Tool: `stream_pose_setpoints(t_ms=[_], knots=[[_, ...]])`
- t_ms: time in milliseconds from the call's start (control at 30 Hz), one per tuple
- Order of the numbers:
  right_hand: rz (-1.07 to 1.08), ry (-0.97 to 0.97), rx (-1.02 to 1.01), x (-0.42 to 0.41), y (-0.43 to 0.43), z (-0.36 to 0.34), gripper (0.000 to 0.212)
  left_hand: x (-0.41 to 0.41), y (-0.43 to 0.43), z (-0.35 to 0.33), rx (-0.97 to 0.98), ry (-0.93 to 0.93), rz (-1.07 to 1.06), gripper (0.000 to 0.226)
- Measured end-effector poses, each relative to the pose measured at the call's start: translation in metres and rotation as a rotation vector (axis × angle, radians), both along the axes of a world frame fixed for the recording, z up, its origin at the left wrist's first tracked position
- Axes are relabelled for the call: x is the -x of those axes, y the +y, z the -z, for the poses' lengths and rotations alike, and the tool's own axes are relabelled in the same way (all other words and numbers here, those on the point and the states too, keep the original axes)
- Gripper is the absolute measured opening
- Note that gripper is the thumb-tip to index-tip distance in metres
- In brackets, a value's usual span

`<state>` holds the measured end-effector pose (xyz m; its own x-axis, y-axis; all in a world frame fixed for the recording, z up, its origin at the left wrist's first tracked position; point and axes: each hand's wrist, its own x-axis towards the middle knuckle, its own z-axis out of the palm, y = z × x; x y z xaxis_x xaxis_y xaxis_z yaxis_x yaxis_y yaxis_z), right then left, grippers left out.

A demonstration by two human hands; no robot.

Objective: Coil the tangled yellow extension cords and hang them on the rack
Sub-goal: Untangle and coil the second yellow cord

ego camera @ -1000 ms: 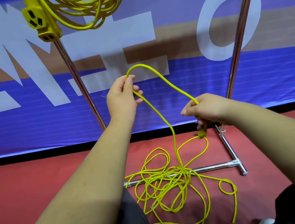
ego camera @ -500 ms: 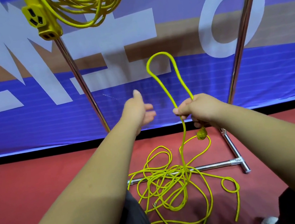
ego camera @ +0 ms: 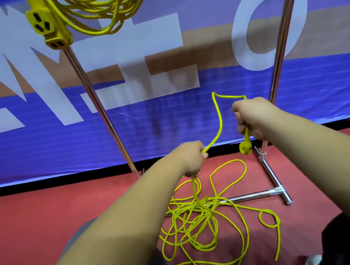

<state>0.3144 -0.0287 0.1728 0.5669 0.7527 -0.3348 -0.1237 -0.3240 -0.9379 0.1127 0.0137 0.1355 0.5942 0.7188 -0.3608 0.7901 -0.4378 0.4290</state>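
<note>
Coiling step: the right hand grips the cord above its plug, the left hand grips lower and should bring a loop across.

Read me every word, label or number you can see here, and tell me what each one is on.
"O": large white letter on the blue banner behind the rack.
Other large white shapes left of it on the banner: cut off at the frame's top, not surely readable.
Held yellow extension cord, its plug and the hung socket block: no readable marking.
</note>
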Motion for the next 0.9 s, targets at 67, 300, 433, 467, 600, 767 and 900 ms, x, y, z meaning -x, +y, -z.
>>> stream_pose_setpoints(t_ms=[67, 300, 433, 467, 600, 767, 900], knots=[[0.068, 0.018, -0.008, -0.012, -0.002, 0.001, 0.009, 0.007, 0.004, -0.008, -0.266, 0.038, -0.020, 0.021], [0.050, 0.030, 0.123, -0.032, -0.005, 0.010, 0.008, 0.016, 0.012, -0.025, -0.390, -0.157, -0.283, 0.021], [-0.084, -0.090, 0.266, -0.021, -0.010, 0.014, 0.016, 0.022, 0.012, -0.035, -0.256, -0.223, -0.416, 0.026], [-0.097, -0.052, 0.244, -0.016, -0.011, 0.014, 0.017, 0.024, 0.011, -0.037, -0.189, -0.248, -0.458, 0.028], [-0.178, 0.125, 0.169, 0.007, -0.009, 0.017, 0.026, 0.027, 0.013, -0.043, 0.107, -0.459, -0.680, 0.028], [-0.528, -0.834, 0.510, 0.020, -0.020, 0.024, 0.018, 0.037, 0.022, -0.040, 0.205, -0.581, -0.795, 0.023], [-0.487, -0.992, 0.509, 0.028, -0.017, 0.022, 0.060, 0.043, 0.025, -0.037, 0.231, -0.591, -0.804, 0.028]])
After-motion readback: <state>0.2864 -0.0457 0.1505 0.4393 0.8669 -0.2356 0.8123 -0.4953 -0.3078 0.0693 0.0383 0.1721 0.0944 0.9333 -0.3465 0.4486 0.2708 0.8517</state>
